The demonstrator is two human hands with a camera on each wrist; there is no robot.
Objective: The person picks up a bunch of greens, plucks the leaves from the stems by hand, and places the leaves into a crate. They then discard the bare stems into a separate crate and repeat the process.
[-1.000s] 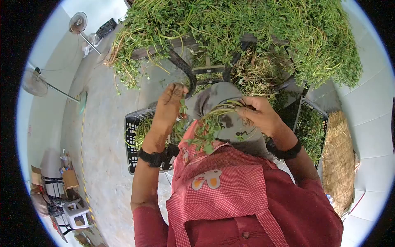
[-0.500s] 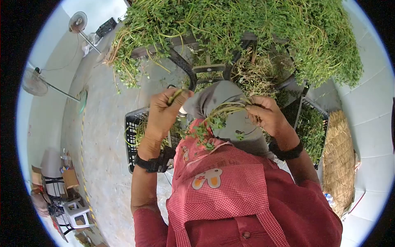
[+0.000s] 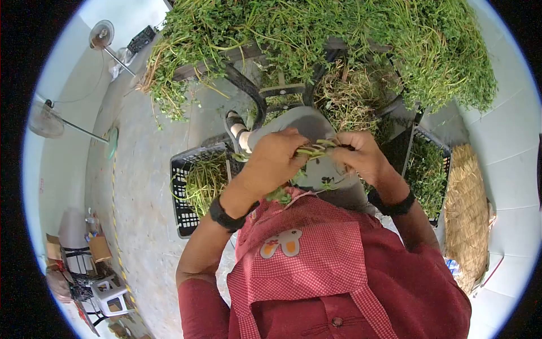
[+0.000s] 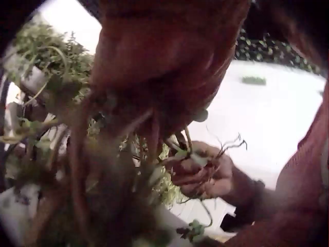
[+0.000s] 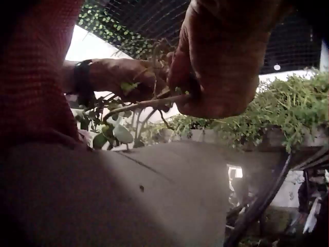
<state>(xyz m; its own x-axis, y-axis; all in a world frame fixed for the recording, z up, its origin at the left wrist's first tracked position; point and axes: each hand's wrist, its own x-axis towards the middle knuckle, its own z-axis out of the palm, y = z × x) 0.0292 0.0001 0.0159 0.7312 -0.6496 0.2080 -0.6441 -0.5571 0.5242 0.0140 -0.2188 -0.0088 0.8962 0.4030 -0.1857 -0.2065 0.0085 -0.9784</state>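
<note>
Over the lap in the head view, the left hand [image 3: 276, 157] grips a few green stems [image 3: 314, 151] at their left part. Close on its right, the right hand [image 3: 364, 158] pinches the same stems by their other end. Leaves [image 3: 279, 196] hang below the left hand, above the checked apron [image 3: 316, 248]. In the left wrist view, blurred stems come out under the left hand [image 4: 159, 56], and thin roots show beside the right hand [image 4: 205, 172]. In the right wrist view, a stem [image 5: 149, 103] runs leftward from the right hand [image 5: 221, 62].
Green plants [image 3: 339, 28] cover a raised table in front. A black crate [image 3: 183, 212] with stems stands at left, another crate [image 3: 429, 175] with greens at right. A straw bundle [image 3: 466, 220] lies farther right; two fans and a white stool [image 3: 110, 296] are at far left.
The left hand has moved right, from beside the lap to the stems at the right hand. A sandalled foot and more of the left crate now show. The right hand has stayed nearly in place.
</note>
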